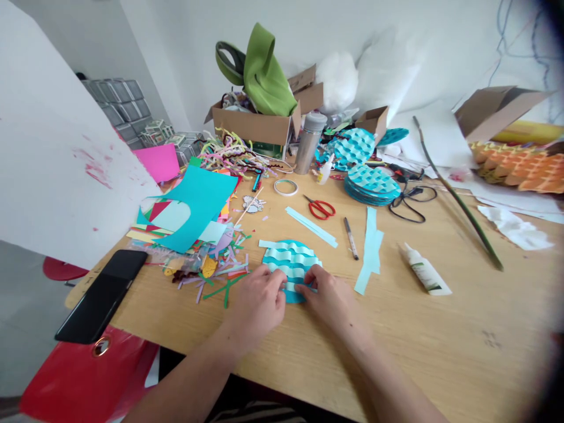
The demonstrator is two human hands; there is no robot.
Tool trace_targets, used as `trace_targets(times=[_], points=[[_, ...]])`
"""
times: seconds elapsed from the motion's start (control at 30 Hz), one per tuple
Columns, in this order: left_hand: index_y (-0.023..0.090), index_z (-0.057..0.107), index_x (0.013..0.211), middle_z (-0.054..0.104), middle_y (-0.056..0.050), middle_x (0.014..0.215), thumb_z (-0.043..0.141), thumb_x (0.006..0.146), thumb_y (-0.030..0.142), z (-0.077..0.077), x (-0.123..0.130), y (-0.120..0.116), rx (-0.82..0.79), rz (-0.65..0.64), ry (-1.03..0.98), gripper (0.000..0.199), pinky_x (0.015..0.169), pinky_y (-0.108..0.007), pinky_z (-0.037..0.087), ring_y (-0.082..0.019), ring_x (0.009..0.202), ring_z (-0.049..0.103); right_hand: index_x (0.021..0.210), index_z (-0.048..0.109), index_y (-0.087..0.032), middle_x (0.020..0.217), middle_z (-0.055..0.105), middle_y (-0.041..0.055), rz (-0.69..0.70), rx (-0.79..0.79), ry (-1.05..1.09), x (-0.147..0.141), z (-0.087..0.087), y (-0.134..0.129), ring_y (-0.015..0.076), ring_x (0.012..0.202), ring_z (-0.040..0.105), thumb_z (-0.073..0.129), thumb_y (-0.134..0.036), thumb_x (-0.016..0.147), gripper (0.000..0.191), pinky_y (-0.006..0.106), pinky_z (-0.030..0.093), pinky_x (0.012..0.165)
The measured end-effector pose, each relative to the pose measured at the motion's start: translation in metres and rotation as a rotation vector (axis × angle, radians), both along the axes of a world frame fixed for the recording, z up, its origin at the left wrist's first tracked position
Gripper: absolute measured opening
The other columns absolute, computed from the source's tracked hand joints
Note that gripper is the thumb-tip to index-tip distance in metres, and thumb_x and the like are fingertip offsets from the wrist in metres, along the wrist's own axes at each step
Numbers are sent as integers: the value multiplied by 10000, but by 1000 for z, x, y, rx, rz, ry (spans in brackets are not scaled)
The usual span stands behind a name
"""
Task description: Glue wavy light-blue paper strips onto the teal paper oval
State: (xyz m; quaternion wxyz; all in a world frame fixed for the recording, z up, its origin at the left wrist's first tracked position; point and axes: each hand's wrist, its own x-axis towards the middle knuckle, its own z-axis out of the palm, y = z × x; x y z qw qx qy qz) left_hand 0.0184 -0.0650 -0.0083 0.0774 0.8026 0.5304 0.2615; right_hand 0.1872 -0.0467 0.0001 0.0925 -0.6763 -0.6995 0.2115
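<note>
A round teal paper disc [294,297] lies on the table in front of me, with wavy pale-blue strips [292,257] standing in rows across it. At its near edge, a pale-blue paper strip [291,286] runs between my two hands. My left hand [262,295] is closed, its fingertips pinching the strip's left part. Opposite it, my right hand [329,296] pinches the right part between thumb and curled fingers. One loose strip end [267,244] sticks out at the disc's far left. Both palms are hidden from view.
Red-handled scissors [321,208], cut strips [369,249], a pen [351,238] and a glue bottle [425,270] lie beyond and right. Finished discs [372,185] are stacked behind. Paper scraps [220,258] and a phone [103,296] are at left. A green stem [458,197] lies right.
</note>
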Motion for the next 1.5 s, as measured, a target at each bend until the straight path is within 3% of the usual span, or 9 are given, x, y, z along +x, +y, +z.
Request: trace_targets(times=[0.33, 0.6, 0.73, 1.03, 1.5], points=[[221, 558, 900, 685, 6, 769, 457, 725, -25, 0, -7, 6, 64, 47, -303, 319, 734, -305, 513, -179, 806, 642, 857, 605, -196, 740, 677, 37, -13, -6, -21, -1, 1, -1, 188, 665, 618, 643, -285, 807, 108, 260, 322, 587], [214, 526, 914, 696, 10, 746, 433, 761, -17, 4, -9, 9, 147, 74, -404, 292, 720, -309, 513, -175, 766, 650, 880, 589, -194, 759, 680, 41, -8, -18, -40, -2, 0, 0, 196, 684, 626, 649, -278, 812, 124, 262, 324, 595], [218, 521, 930, 683, -6, 805, 439, 745, -20, 6, -7, 4, 144, 26, -345, 312, 732, -305, 508, -184, 824, 631, 900, 579, -193, 766, 689, 43, -6, -40, -70, -2, 4, 0, 212, 702, 642, 645, -285, 831, 133, 270, 320, 599], [170, 502, 1048, 632, -65, 879, 424, 725, 1, 3, 12, -28, 10, -169, 53, 372, 779, -392, 521, -252, 901, 573, 950, 581, -186, 791, 711, 68, 24, -43, -153, -3, 12, -4, 249, 769, 683, 579, -288, 887, 120, 280, 276, 579], [162, 475, 1084, 649, -78, 938, 423, 740, 9, -7, 20, -32, 31, -146, 108, 380, 787, -436, 537, -276, 921, 568, 864, 618, -198, 820, 724, 72, 12, -63, -115, -2, 14, -2, 251, 799, 681, 598, -286, 856, 91, 283, 279, 583]])
